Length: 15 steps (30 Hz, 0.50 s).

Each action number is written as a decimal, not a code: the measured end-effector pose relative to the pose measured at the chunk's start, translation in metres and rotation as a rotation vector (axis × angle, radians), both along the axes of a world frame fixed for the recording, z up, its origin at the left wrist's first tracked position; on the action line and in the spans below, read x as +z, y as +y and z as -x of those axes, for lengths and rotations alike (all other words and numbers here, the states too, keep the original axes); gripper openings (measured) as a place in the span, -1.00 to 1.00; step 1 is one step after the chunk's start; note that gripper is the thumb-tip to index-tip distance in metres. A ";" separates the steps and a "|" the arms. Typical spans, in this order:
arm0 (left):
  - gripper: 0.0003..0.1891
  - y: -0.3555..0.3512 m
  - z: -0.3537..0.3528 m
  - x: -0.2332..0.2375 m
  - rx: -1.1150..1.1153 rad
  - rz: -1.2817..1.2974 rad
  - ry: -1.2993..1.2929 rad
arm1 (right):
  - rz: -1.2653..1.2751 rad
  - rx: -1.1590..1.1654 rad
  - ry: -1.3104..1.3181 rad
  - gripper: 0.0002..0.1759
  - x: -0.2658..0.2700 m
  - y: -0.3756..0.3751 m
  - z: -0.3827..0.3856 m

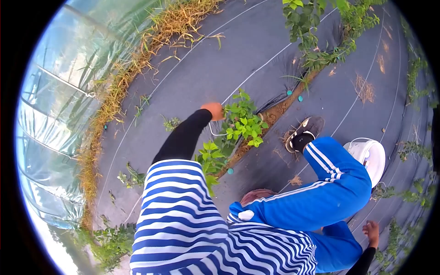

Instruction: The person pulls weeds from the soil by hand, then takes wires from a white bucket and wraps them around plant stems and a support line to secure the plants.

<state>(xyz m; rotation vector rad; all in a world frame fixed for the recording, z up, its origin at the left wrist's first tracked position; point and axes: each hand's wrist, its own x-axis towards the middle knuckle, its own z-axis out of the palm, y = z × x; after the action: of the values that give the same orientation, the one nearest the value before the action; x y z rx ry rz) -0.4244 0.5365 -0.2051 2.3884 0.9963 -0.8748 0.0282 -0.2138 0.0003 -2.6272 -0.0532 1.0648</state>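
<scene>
My left hand [213, 111], below a black sleeve, is closed at the edge of a leafy green plant [247, 121]. What its fingers hold is hidden. From under that hand a thin white curved piece [213, 130] bends toward the leaves; I cannot make out whether it is cord or wire. The plant grows from a strip of bare soil [275, 114] between sheets of black ground cover. Far to the lower right, my right hand [371, 233] hangs beside my bent leg in blue trousers [311, 201], its fingers loosely curled and apart, with nothing visible in them.
A white bucket [376, 162] stands beside my knee. My shoe [311, 130] rests on the black ground cover [229, 50]. Dry grass [119, 91] lines the plastic greenhouse wall [59, 101]. More green plants [307, 23] grow farther along the row.
</scene>
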 end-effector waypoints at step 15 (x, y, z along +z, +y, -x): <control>-0.61 -0.037 -0.018 -0.100 0.141 0.047 -0.343 | 0.051 -0.068 -0.013 -0.69 0.032 0.043 0.032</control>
<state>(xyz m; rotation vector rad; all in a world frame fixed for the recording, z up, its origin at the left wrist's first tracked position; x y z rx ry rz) -0.4061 0.5000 -0.3050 2.2927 0.9780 -0.4137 -0.0033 -0.1704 0.0327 -2.6611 0.0612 1.0391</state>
